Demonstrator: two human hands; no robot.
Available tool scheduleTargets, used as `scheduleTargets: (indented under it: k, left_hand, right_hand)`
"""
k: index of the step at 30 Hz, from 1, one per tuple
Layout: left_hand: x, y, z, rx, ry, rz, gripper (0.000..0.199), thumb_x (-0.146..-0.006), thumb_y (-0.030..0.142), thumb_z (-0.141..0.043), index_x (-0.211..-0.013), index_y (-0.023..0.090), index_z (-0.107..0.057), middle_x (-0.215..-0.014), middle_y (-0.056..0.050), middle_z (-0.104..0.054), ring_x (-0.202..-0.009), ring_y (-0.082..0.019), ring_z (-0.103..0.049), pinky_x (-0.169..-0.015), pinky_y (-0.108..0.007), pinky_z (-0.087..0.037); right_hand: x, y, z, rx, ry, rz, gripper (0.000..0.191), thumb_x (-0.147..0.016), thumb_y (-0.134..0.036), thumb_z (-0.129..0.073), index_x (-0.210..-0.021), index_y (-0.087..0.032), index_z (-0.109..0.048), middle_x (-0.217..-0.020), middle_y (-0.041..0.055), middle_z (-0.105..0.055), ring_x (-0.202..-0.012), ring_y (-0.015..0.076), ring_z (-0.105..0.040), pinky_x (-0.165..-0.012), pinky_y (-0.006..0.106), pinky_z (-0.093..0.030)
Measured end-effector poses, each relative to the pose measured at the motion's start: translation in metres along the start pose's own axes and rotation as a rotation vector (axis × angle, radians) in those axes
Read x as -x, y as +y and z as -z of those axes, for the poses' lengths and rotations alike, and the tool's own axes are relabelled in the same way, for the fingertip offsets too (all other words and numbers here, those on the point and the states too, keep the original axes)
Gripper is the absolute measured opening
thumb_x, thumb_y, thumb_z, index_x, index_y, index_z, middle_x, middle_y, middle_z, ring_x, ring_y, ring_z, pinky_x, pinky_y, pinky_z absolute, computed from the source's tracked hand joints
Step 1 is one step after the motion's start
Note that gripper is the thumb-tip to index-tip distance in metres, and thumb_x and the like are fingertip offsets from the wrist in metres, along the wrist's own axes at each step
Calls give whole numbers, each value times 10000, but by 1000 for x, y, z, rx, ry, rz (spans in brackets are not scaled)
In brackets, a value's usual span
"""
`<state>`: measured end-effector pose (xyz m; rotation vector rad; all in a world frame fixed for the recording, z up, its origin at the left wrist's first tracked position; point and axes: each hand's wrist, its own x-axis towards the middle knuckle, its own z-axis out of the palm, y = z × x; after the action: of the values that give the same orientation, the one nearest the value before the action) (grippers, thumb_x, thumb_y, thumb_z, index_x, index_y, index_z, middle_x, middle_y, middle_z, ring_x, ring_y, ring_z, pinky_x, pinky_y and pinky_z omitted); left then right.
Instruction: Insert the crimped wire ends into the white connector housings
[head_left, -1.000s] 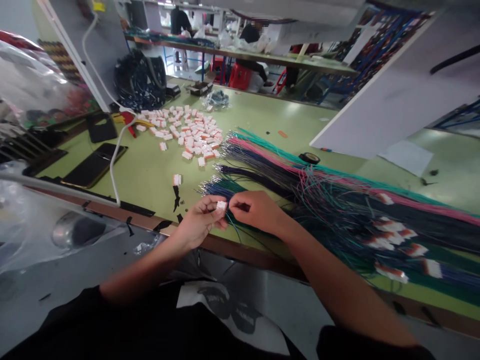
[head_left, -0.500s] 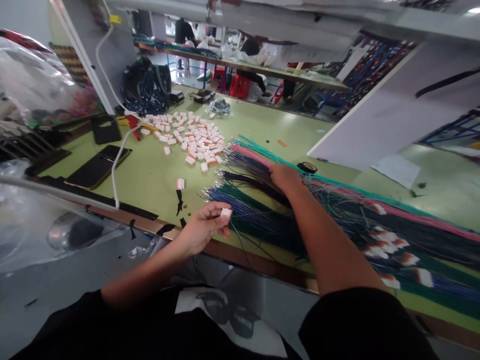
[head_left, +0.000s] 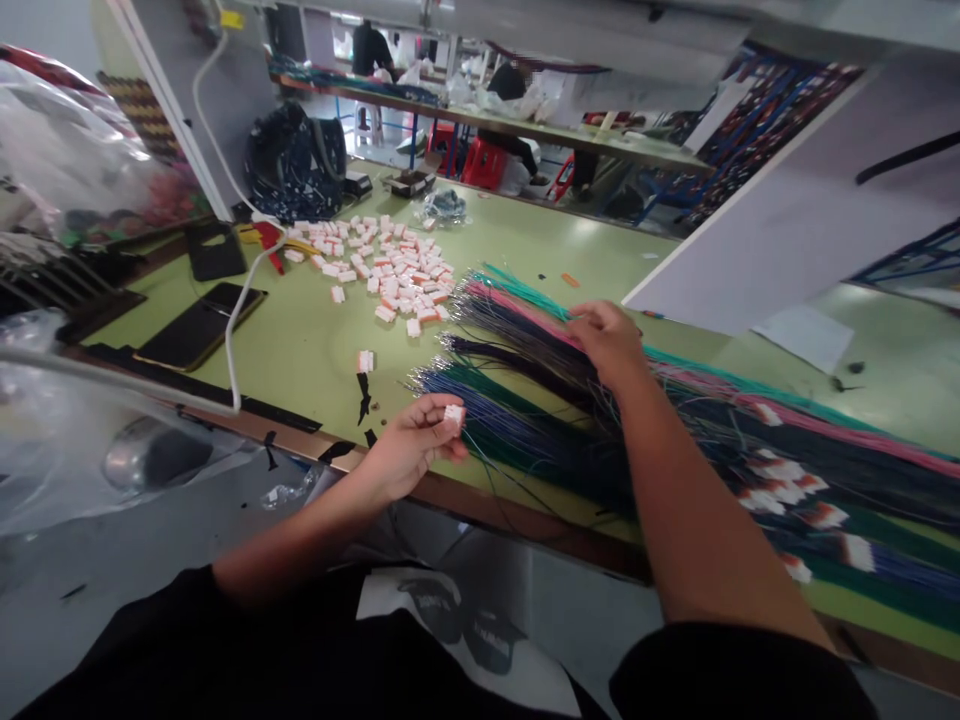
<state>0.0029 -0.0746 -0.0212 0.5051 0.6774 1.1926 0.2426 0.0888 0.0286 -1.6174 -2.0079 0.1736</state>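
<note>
Near the table's front edge, my left hand (head_left: 420, 440) pinches a small white connector (head_left: 453, 414) with thin wires trailing from it to the right. My right hand (head_left: 609, 340) is over the wire bundles, its bent fingers at the pink wires (head_left: 517, 305) and teal wires (head_left: 525, 285); whether it grips a wire is too small to tell. Dark, green and blue wires (head_left: 480, 405) lie between the hands, metal tips facing left. A heap of white and orange connectors (head_left: 405, 270) is left of the tips, and one connector (head_left: 365, 361) lies apart.
A phone (head_left: 201, 325), red-handled pliers (head_left: 268, 240) and a white cable (head_left: 229, 350) are on the left. Finished-looking connectors (head_left: 780, 485) rest on the wires at right. A white panel (head_left: 750, 230) stands behind them. People sit at a far table (head_left: 600, 148).
My right hand has moved away from me and to the right, from the dark and pink wires toward the teal ones. My left hand still holds the connector, nearly in place.
</note>
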Motion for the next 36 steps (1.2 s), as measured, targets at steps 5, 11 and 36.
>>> scheduleTargets:
  k: [5, 11, 36]
  left_hand:
    - [0, 2, 0, -14, -2, -7, 170, -706, 113, -713, -846, 139, -619, -648, 24, -603, -521, -74, -592, -516, -192, -483]
    - [-1, 1, 2, -26, -8, -21, 168, -707, 116, -707, -848, 139, -618, -660, 23, -595, -531, -74, -591, -529, -195, -485]
    - [-1, 4, 4, -28, -82, -20, 151, -719, 99, -680, -827, 143, -584, -672, 19, -614, -548, -78, -609, -553, -187, -503]
  right_hand:
    - [28, -35, 7, 101, -149, 116, 165, -768, -282, -546, -751, -192, -683, -776, 70, -689, -751, 209, -605, -646, 309, -400]
    - [48, -48, 9, -190, -90, 113, 238, -762, -338, -573, -948, -221, -664, -820, 40, -682, -729, 177, -601, -659, 306, -437]
    - [94, -96, -18, -195, -249, 357, 110, -655, -238, -500, -578, -187, -560, -520, -19, -543, -489, 93, -444, -515, 218, -321]
